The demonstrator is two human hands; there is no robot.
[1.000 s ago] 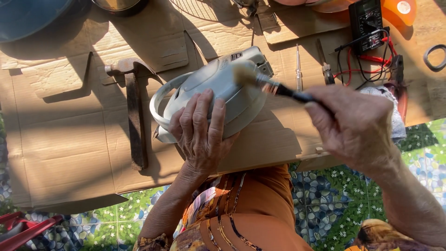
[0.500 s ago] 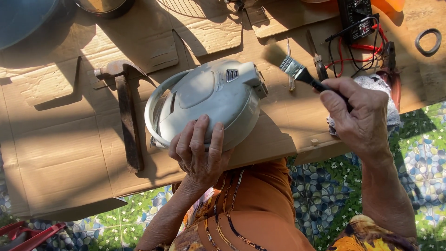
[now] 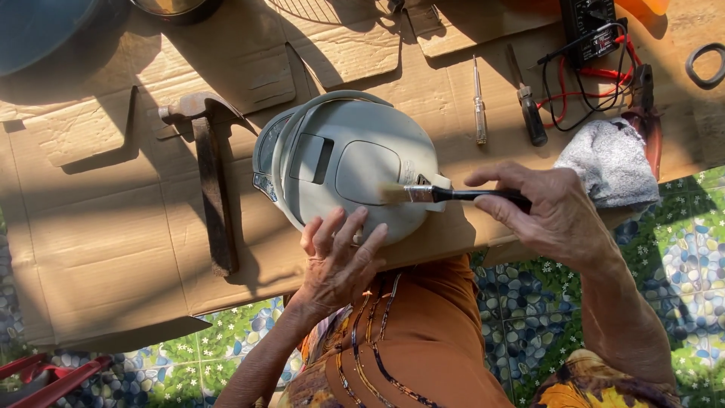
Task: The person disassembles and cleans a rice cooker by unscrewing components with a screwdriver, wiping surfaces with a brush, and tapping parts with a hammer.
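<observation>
item: pale grey-green electric kettle (image 3: 347,162), rounded, lid closed, lying on flattened cardboard sheets (image 3: 91,249) spread over the counter, its near edge overhanging toward the person's orange garment (image 3: 423,332).

left hand (image 3: 340,264): fingers spread wide, fingertips pressed on the kettle's near rim, steadying it; grips nothing.

right hand (image 3: 555,211): closed around the dark handle of a small paintbrush (image 3: 434,194), bristles touching the kettle's top just beside the lid panel.

nearby, left: hammer (image 3: 211,181) with wooden handle, lying apart from the kettle.

nearby, right: slim tester screwdriver (image 3: 479,102); dark-handled screwdriver (image 3: 529,109); black multimeter (image 3: 593,30) with red and black leads; grey cloth (image 3: 608,162) just beside the right hand; red-handled tool, partly hidden under the cloth; dark ring (image 3: 706,64) at the far edge.

ground: patterned floor tiles (image 3: 680,227), floral, blue and green.

handling note, judged: brushing appears to go best with light, short strokes led away from the lid seam, bristle tips only, while the spread left hand keeps firm downward pressure so the rounded body does not roll on the cardboard. a steep brush angle would likely drive dust into the seams.
</observation>
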